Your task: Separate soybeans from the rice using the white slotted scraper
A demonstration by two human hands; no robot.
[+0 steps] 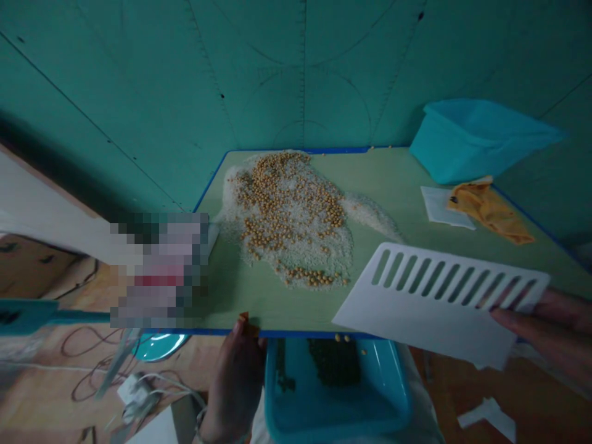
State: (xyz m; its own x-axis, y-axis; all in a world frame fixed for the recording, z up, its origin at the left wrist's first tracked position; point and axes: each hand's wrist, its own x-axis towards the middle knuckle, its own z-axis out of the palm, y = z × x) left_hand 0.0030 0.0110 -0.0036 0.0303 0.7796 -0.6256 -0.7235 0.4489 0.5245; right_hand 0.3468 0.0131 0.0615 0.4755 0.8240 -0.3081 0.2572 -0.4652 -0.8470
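A heap of white rice-like grains point(333, 253) mixed with tan soybean-like beans point(277, 179) lies on the pale green board point(277, 311) with blue edges. My right hand point(550, 327) grips the end of a white slotted plastic scraper point(416, 308), held to the right of the heap over the board's front. My left hand point(238, 376) is at the front edge, its thumb up on the board beside a small orange-brown scrap point(250, 325); its other fingers are mostly hidden. Below the edge, between the hands, sits a turquoise basin point(337, 410) with dark green material point(335, 364) inside.
A turquoise open bag-like container point(467, 142) stands at the board's back right. Before it lie an orange cloth point(493, 213) and a white sheet point(439, 206). A green wall point(300, 74) borders the back. Cables and a white plug point(136, 391) lie on the floor at left.
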